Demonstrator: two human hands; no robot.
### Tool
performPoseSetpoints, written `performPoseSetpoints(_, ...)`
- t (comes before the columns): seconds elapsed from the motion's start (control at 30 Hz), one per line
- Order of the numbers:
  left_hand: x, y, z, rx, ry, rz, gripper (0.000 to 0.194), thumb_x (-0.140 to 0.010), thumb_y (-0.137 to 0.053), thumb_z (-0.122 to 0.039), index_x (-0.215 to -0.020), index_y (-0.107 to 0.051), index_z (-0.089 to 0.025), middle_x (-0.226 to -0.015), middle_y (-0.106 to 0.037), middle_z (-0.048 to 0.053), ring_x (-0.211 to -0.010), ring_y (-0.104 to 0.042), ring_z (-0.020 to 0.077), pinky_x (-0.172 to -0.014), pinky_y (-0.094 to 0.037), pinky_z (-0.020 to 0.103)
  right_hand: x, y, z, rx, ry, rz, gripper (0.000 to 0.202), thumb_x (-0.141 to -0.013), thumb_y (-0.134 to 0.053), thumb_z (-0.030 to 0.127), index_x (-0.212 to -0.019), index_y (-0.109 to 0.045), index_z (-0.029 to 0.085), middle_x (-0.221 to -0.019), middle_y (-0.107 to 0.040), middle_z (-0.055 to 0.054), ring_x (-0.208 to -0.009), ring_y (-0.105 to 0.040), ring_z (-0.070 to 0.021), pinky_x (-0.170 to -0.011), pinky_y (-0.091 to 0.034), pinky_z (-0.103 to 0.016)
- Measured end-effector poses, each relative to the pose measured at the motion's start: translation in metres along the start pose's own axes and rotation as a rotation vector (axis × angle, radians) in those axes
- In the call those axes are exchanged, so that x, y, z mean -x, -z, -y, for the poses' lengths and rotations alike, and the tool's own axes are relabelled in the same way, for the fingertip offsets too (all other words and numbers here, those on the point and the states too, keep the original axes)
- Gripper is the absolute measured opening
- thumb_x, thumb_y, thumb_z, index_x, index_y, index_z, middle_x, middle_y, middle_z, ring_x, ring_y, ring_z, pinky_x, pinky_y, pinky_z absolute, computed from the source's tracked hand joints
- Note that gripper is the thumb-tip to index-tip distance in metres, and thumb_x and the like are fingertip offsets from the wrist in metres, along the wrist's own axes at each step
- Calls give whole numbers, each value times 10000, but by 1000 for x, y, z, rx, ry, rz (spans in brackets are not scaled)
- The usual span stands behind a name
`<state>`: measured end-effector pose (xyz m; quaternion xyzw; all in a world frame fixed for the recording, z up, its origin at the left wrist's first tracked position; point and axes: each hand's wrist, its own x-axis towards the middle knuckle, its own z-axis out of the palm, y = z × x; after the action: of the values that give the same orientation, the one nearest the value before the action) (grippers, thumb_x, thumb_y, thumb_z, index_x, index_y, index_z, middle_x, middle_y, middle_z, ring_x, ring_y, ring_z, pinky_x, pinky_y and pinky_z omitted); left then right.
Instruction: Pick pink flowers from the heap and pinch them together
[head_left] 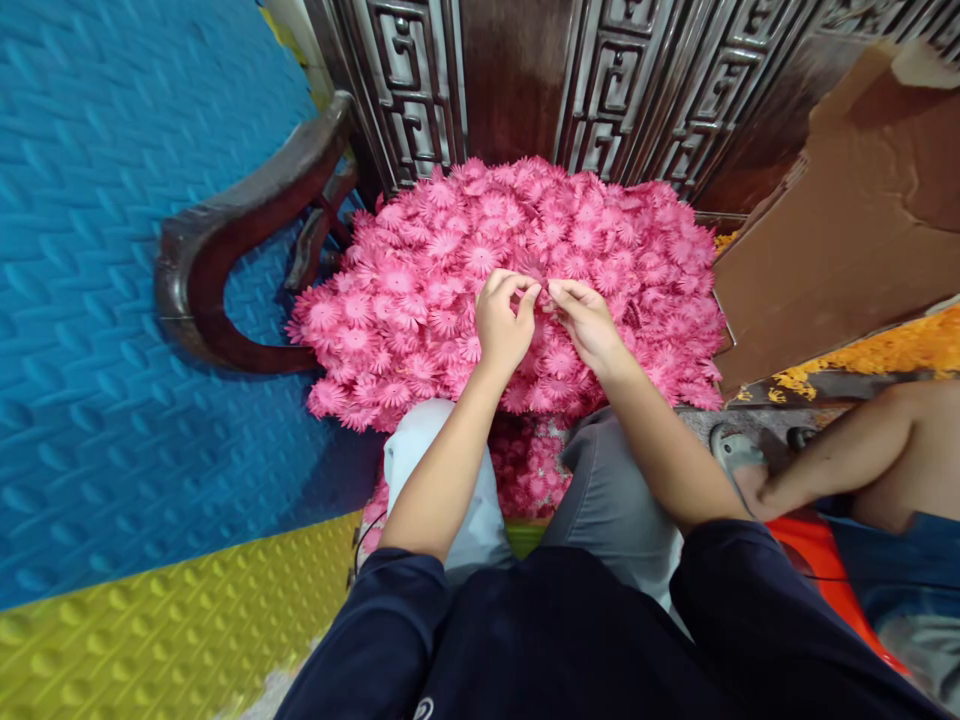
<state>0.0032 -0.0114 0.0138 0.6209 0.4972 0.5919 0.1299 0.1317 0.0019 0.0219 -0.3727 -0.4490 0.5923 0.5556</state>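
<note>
My L hand (504,322) & R hand (589,322) face each other over the heap of pink flowers (409,300), thumb & forefinger tips drawn in close, a narrow gap btwn the two hands. Can't tell if either's clamped on smth; too small to make out. A darker flower (532,266) sits right by the tips, poss. touching. Step in hand, I'd judge: fine fingertip work on a single bloom. Next move prob. calls for a light pinch & steady hands, as petals look thin.

Heap spreads in front of my knees (611,455); more pink blooms lie lower, btwn my legs. Whatever bears the heap is hidden, so can't name a container. On the R, brown cardboard (825,230) is just beside it: box side or loose sheet, can't tell. Orange flowers (900,345) lie along its lower edge. Further out: dark wood armrest (180,270) on L, wood panel (514,80) behind.
</note>
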Motion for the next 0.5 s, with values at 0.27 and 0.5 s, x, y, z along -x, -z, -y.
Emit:
performPoseSetpoints(0.27,2,-2,-1,-98,-44,-11,115,-887,-518,-184,-777,-512,-217,-872,-608,58,-869,-585,203,-805,-443,336,2,-2,-1,75,51,-1,334,-567,-853,474,-795,-751,253,-777,-716,44,-686,-605,-95,-760,-524,-275)
performPoseSetpoints(0.5,6,-9,5,-170,-93,-31,110,-906,-458,-206,-801,-433,-223,-839,-581,60,-840,-568,214,-772,-422,351,8,-9,3,203,217,-62,248,-577,-853,406,-718,-757,227,-790,-734,3,-796,-667,-142,-876,-532,-333)
